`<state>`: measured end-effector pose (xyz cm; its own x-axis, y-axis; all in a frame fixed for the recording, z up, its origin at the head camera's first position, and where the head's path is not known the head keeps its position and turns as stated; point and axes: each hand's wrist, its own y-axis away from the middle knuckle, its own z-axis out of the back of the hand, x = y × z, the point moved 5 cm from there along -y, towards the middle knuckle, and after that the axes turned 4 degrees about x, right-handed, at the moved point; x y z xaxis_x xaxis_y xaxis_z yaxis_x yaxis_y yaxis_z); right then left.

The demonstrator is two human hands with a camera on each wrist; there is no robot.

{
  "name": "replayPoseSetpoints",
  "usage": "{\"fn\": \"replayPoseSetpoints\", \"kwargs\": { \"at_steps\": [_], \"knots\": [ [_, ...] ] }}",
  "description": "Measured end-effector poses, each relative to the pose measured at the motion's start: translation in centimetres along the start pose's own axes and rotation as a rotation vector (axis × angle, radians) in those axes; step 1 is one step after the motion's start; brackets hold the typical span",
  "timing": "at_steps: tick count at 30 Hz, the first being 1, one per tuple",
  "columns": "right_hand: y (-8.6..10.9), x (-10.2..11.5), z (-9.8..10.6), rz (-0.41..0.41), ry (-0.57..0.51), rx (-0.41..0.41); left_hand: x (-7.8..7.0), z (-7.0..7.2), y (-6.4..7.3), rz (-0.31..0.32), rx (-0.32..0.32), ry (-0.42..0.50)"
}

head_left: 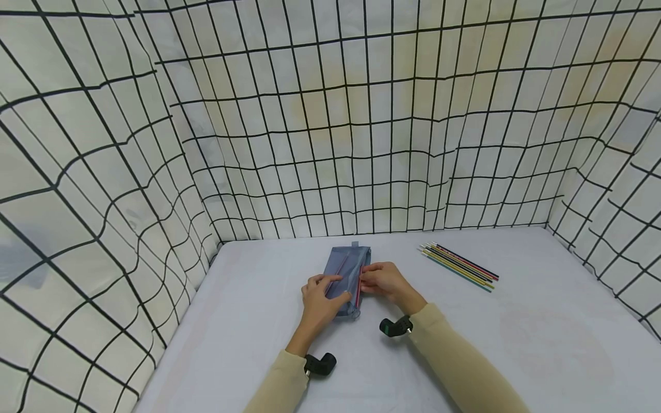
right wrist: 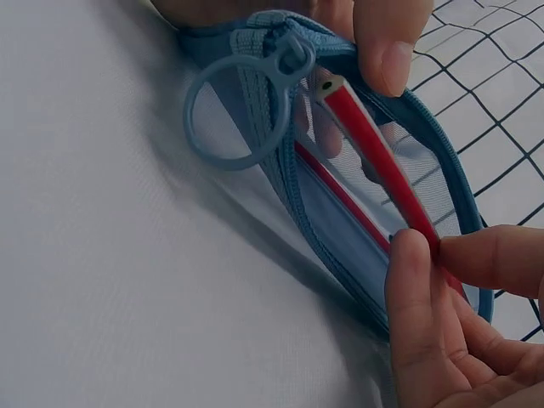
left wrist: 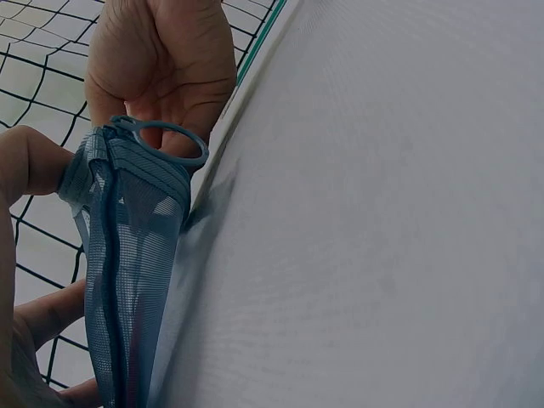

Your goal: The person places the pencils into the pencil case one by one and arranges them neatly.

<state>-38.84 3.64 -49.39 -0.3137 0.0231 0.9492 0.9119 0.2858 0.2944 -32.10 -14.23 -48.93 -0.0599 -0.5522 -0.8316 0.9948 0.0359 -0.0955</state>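
A blue mesh zip pouch [head_left: 338,259] lies on the table, its zip side towards my right hand [head_left: 386,283]. My left hand [head_left: 321,299] grips the pouch from the left, its thumb on the rim of the opening. Between the thumb and fingers of my right hand is a red pencil [right wrist: 374,157], pinched at the open zip. Another red pencil [right wrist: 344,197] shows inside, through the opening. A large ring pull [right wrist: 194,127] hangs from the zip's near end. Part of my left hand is hidden behind the pouch in the right wrist view.
Several coloured pencils [head_left: 457,265] lie side by side on the white table [head_left: 248,321], to the right of the pouch. White walls behind a black grid net [head_left: 320,143] enclose the back and sides.
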Motion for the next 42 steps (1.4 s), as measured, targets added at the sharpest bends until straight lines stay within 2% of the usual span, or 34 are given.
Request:
{"fn": "replayPoseSetpoints", "kwargs": {
  "at_steps": [6, 12, 17, 22, 30, 36, 42],
  "knots": [
    [-0.3, -0.2, -0.1, -0.021, -0.002, -0.047, 0.1, -0.1, 0.0, 0.0, 0.005, -0.006],
    [-0.2, -0.2, 0.0, -0.003, 0.054, -0.026, 0.2, -0.1, 0.0, 0.002, 0.006, -0.011],
    [0.1, -0.3, 1.0, 0.044, 0.147, -0.028, 0.3, -0.1, 0.0, 0.0, 0.006, -0.005],
    [0.5, 0.1, 3.0, 0.101, 0.263, -0.051, 0.3, -0.2, 0.0, -0.005, 0.01, 0.003],
    [1.6, 1.4, 7.7, 0.163, 0.461, -0.149, 0.4, -0.2, 0.0, -0.011, 0.016, 0.013],
    [2.7, 2.3, 11.1, 0.248, 0.53, -0.196, 0.4, 0.0, -0.1, -0.008, 0.023, 0.005],
    [3.9, 3.2, 13.6, 0.314, 0.577, -0.239, 0.5, -0.1, -0.1, -0.004, 0.026, 0.003]
  ]
}}
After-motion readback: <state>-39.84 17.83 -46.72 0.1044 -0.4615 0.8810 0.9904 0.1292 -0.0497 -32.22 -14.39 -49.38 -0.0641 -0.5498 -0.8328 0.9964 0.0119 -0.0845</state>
